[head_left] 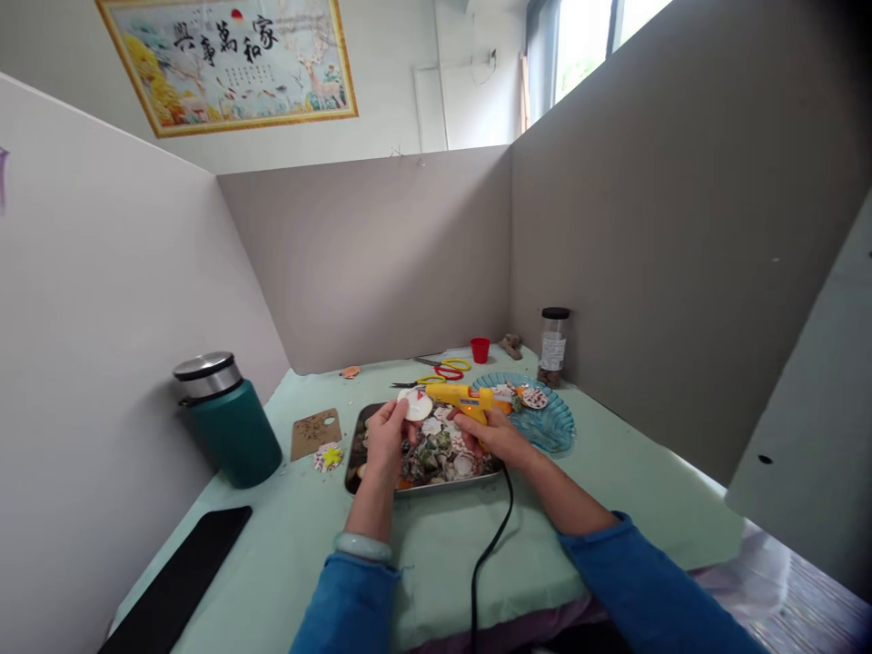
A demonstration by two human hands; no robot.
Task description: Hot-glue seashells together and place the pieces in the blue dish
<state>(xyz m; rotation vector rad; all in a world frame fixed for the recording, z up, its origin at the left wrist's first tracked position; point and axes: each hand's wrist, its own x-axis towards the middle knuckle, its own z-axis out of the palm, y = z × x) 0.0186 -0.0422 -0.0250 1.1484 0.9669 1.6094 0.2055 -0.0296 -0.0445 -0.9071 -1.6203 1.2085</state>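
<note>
Between the fingers of my left hand [388, 431] is a round white disc [417, 405] with a small red mark on its face. My right hand [496, 438] is wrapped round the handle of a yellow hot glue gun [458, 394]. The gun's nozzle points left and comes close to the disc; whether they touch I cannot tell. A black cord [491, 545] runs down from the gun toward me. Beneath both hands lies a metal tray [436, 490] filled with shells and small stones, partly hidden by my hands.
A blue glass plate [559, 427] with shell pieces is at the right. Behind are scissors [455, 365], a red cup [480, 350] and a clear jar [552, 350]. At left stand a teal flask [235, 427], a brown board [316, 433], a decorated disc [328, 457] and a black slab [183, 572]. Partitions surround the table.
</note>
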